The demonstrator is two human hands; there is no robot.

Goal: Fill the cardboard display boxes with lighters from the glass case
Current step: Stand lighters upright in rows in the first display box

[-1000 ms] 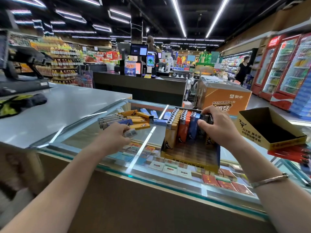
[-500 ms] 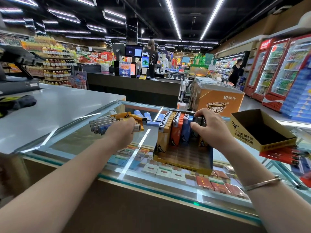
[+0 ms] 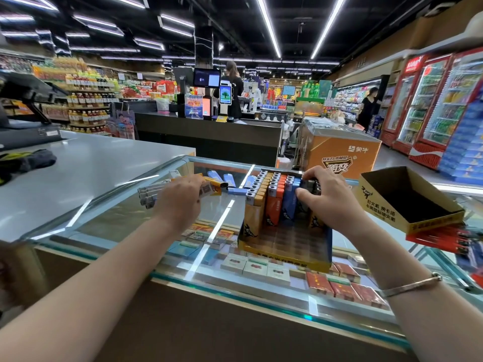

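The glass case (image 3: 125, 215) runs across the foreground, cigarette packs (image 3: 254, 266) showing beneath its top pane. A partly filled cardboard display box (image 3: 287, 259) stands on the glass near the centre. Its rear rows hold upright lighters in yellow (image 3: 254, 205), orange (image 3: 274, 202) and blue (image 3: 288, 199); the front cells of the box are vacant.

The left hand (image 3: 180, 198) is closed around a bundle of lighters (image 3: 150, 195), whose metal heads protrude to the left of the fist. It hangs over the glass just left of the display box, not touching it. Beyond this hand, loose blue lighters (image 3: 230, 180) and a yellow one (image 3: 215, 185) lie flat on the glass.

The right hand (image 3: 329, 197) rests at the rear right of the display box, fingers curled over a dark lighter (image 3: 308, 185) among the standing rows, thumb pressing at the blue row. A metal bangle (image 3: 410, 284) sits on that forearm.

A second cardboard display box (image 3: 407, 202), holding nothing visible, sits tilted at the right on red packaging (image 3: 436, 237).

The hands are apart, one either side of the box's left wall.
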